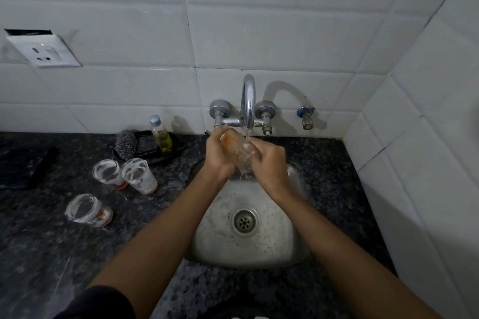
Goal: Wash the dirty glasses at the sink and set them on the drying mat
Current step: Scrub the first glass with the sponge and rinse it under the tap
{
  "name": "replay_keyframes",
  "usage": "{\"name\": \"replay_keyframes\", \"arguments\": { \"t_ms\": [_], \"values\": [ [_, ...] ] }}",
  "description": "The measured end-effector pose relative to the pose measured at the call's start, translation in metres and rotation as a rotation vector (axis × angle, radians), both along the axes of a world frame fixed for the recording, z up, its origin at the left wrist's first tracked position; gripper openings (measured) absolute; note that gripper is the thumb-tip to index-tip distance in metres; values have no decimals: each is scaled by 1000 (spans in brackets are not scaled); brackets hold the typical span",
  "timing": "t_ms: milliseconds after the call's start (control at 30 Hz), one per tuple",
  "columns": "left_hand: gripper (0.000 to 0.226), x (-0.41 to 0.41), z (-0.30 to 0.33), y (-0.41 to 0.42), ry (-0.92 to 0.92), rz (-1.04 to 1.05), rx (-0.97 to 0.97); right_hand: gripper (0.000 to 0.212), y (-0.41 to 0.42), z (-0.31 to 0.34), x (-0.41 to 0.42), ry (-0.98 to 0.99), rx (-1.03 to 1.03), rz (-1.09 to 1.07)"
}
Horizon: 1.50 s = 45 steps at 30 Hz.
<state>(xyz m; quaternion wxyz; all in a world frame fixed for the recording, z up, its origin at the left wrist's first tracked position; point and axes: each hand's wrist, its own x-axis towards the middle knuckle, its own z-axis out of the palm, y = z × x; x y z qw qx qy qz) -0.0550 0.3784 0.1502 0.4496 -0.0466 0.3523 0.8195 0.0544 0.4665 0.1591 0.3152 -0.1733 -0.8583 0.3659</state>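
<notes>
Your left hand [219, 155] and right hand [269, 163] both curl their fingers around one tilted glass [237, 149], holding it over the back of the steel sink [261, 241], where water runs onto it from the curved tap [248, 101]. To your left on the dark speckled counter [51, 241], three soapy glasses wait: two upright side by side [108, 172] [140, 175] and a third nearer you [88, 211]. Behind them, near the tiled wall, a black tray [178, 146] holds a scrubber [126, 146] and a small bottle of yellow liquid [160, 134].
</notes>
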Motion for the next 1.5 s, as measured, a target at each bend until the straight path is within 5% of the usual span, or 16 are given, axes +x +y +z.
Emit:
{"name": "replay_keyframes", "arguments": {
  "t_ms": [100, 167, 233, 367, 467, 567, 633, 767, 900, 1033, 1167, 1267, 1333, 1433, 1500],
  "values": [
    [56, 5, 8, 1, 102, -169, -70, 13, -1, 0, 7, -12, 178, 43],
    [48, 7, 8, 2, 151, -215, -169, 33, 3, -6, 10, -15, 410, 89],
    [35, 5, 5, 3, 153, -145, -194, 32, 2, -4, 12, 27, 361, 103],
    [23, 6, 0, 3, 63, -23, -49, 17, -2, 3, 5, -91, -31, -29],
    [16, 4, -6, 1, 53, 49, -27, 6, 7, 2, 6, -293, -414, 84],
    [12, -2, -11, -5, 82, 53, 46, 48, 20, 8, 17, -313, -1109, 409],
    [19, -3, -9, -5, 174, 59, 45, 54, 21, 12, 22, -324, -1263, 500],
    [46, 7, -3, -3, 476, 83, -222, 54, 15, 3, 23, -285, -1133, 324],
    [44, 3, -2, -36, 1614, -15, -510, 50, 20, 3, 28, -282, -1032, 228],
    [71, -23, -15, -50, 2196, -308, -498, 39, 24, 7, 29, -292, -1034, 206],
    [67, -25, -20, -42, 2333, -232, -490, 37, 22, 14, 31, -344, -667, 191],
    [58, -16, -16, -34, 2285, -187, -470, 63, 22, 11, 33, -337, -272, 163],
    [61, -15, -12, -33, 2255, -166, -488, 68, 21, 10, 34, -273, -329, 136],
    [66, -14, -13, -32, 2261, -129, -523, 50, 21, 15, 31, -262, -757, 155],
    [67, -10, -14, -32, 2254, -146, -480, 45, 20, 17, 31, -275, -593, 154]
  ]
}}
